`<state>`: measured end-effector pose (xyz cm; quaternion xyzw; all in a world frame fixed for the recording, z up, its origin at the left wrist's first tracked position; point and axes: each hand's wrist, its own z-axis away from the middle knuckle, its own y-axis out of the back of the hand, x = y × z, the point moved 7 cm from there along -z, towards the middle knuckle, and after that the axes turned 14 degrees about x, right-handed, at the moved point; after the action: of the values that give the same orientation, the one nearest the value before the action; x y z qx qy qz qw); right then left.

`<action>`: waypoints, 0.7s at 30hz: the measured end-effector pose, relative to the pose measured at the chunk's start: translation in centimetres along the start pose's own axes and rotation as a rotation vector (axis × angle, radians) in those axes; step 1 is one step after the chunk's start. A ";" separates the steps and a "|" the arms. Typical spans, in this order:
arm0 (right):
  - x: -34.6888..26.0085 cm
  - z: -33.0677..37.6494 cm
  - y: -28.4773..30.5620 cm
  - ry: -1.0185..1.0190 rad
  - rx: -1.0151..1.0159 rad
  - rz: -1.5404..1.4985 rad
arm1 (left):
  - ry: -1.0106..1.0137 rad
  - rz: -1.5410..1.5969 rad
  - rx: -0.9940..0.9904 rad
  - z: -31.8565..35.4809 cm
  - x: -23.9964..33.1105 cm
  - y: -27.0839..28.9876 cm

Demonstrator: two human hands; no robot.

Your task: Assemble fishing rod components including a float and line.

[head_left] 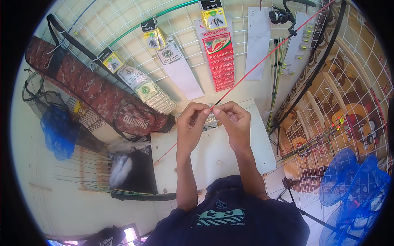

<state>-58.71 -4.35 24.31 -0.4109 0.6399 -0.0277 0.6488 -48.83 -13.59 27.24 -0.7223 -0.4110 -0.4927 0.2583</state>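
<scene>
Fingers of the left hand and of the right hand come together near the centre of the frame, thumb and forefinger of each pinched on a slender red rod. Whether a fine line is also held cannot be told. The rod runs from this grip, past a dark band just beside the fingers, to the upper right of the frame. A red length shows again left of the left wrist, slanting down over the bench; the hands cover the join, so continuity is unconfirmed.

Behind the hands, partly hidden, lies a small box on the white bench. A small ring-shaped mark or item is visible nearer the lower edge, between the forearms. Below is the person's dark shirt, with a pale green print.

At the upper right, a black reel appears to meet the red rod at its foot. Top centre, a strip of red packets hangs before a white wire grid. A camouflage-patterned bag slants across the upper left. Blue netting hangs at left and lower right.
</scene>
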 end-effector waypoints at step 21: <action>-0.1 0.0 0.3 0.034 0.045 -0.005 | -0.001 0.030 -0.016 0.0 -0.1 -0.2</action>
<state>-58.89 -4.06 24.23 -0.3973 0.6492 -0.0506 0.6466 -49.03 -13.55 27.16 -0.7305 -0.3963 -0.4919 0.2595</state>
